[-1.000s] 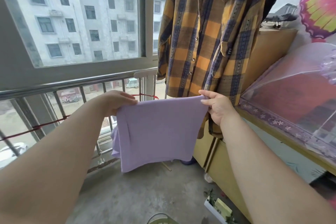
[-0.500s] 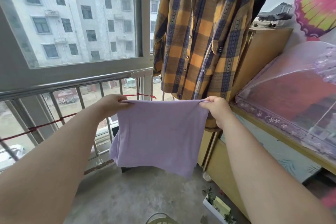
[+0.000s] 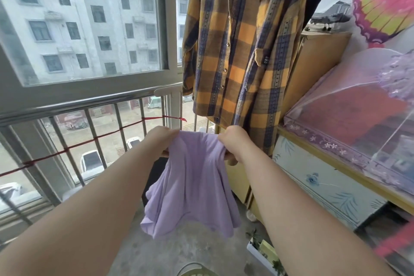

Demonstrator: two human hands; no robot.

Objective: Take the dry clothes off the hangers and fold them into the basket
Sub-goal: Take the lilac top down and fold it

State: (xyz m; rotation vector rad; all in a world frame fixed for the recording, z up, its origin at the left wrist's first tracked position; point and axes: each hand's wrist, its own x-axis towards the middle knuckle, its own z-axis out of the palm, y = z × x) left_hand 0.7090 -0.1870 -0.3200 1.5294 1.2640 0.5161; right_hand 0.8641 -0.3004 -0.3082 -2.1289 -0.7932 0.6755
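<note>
One lilac garment (image 3: 190,186), vertical, hem down, from left hand (image 3: 160,141) and right hand (image 3: 233,142).

Small dark label (image 3: 265,60) on the chest pocket flap of the plaid shirt (image 3: 237,36), pale letters too small to read, no legible text

The thin lilac cloth garment (image 3: 192,186) mid-frame looks soft and matt, kinda jersey-ish. The yellow-and-navy plaid cloth shirt (image 3: 242,56) up top is thicker, with a brushed look. The round metal railing (image 3: 89,102) on the left is smooth and shiny. The grey concrete floor (image 3: 179,251) down low is rough and dull. The sheer purple mesh cover (image 3: 349,105) on the right has a slight sheen.
</note>
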